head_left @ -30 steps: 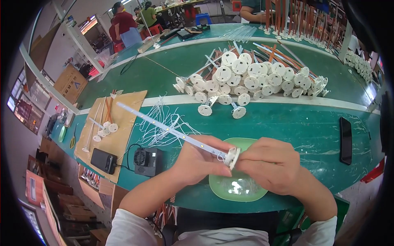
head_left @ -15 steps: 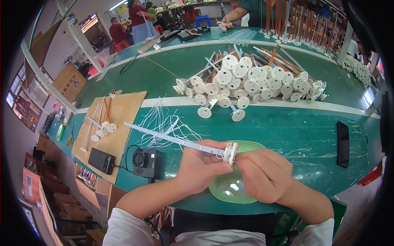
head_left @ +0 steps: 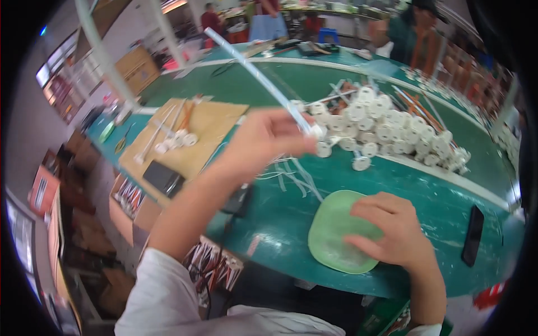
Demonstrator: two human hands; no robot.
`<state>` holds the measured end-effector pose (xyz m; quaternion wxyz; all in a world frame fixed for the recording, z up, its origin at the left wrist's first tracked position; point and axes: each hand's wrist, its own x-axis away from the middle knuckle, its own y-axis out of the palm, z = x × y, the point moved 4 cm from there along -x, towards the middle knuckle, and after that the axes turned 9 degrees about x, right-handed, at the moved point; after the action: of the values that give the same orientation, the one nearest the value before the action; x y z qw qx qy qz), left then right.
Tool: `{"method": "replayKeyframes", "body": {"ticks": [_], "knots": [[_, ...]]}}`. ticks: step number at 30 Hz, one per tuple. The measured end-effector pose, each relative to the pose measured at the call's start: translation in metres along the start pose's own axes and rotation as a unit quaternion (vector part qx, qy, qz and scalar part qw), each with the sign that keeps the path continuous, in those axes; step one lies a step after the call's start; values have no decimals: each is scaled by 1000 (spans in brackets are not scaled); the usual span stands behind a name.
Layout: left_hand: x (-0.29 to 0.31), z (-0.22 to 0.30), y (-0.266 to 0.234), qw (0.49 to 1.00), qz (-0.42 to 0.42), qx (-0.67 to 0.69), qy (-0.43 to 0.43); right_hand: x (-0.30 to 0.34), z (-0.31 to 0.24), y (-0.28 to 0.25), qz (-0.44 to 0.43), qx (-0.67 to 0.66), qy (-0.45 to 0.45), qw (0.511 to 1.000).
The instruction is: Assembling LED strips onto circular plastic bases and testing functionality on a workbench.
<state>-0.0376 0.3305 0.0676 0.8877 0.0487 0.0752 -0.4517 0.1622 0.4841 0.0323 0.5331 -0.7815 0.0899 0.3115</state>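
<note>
Seen from the head camera, the person's left hand (head_left: 263, 143) is raised above the green tabletop (head_left: 269, 224), its fingers closed around the lower end of a long clear tube (head_left: 258, 75) with a white cap, which slants up and away to the left. The picture is blurred around this hand. The right hand (head_left: 392, 229) rests on a pale green dish (head_left: 330, 224) near the tabletop's front edge; its fingers are curled and pressed down on the dish, and whether they pinch anything small cannot be told.

Beyond the dish lies a pile of white capped spools (head_left: 386, 129), with loose white wires (head_left: 291, 173) between pile and dish. A black phone (head_left: 473, 235) lies to the right, well apart from the dish.

As a judgement: the long tube could swing into the pile and scatter it, and the dish, close to the edge, could slide off under an uneven press.

To the left, a tan cardboard sheet (head_left: 196, 137) holds a few tubes, with a dark flat device (head_left: 162, 178) at its near corner. Below the tabletop's edge sit open boxes (head_left: 131, 196) of red, white and black items. An orange box (head_left: 45, 187) stands at far left.
</note>
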Motion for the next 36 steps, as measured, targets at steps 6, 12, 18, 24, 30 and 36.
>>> {"method": "replayKeyframes", "body": {"ticks": [6, 12, 18, 24, 30, 36], "knots": [[25, 28, -191, 914, 190, -335, -129, 11, 13, 17, -238, -24, 10, 971], [84, 20, -341, 773, 326, -501, -212, 8, 19, 32, -194, -33, 33, 980], [99, 7, -367, 592, 272, -709, -268, 3, 13, 27, -132, -23, 59, 989], [13, 4, -257, 697, 267, -660, -80, 1, 10, 29, -70, 8, 11, 997], [-111, -78, -134, 942, 147, -298, -46, 5, 13, 35, -48, -45, -8, 998], [-165, -74, -113, 981, 167, -85, -54, 4, 11, 33, -29, -29, -22, 999]]}}
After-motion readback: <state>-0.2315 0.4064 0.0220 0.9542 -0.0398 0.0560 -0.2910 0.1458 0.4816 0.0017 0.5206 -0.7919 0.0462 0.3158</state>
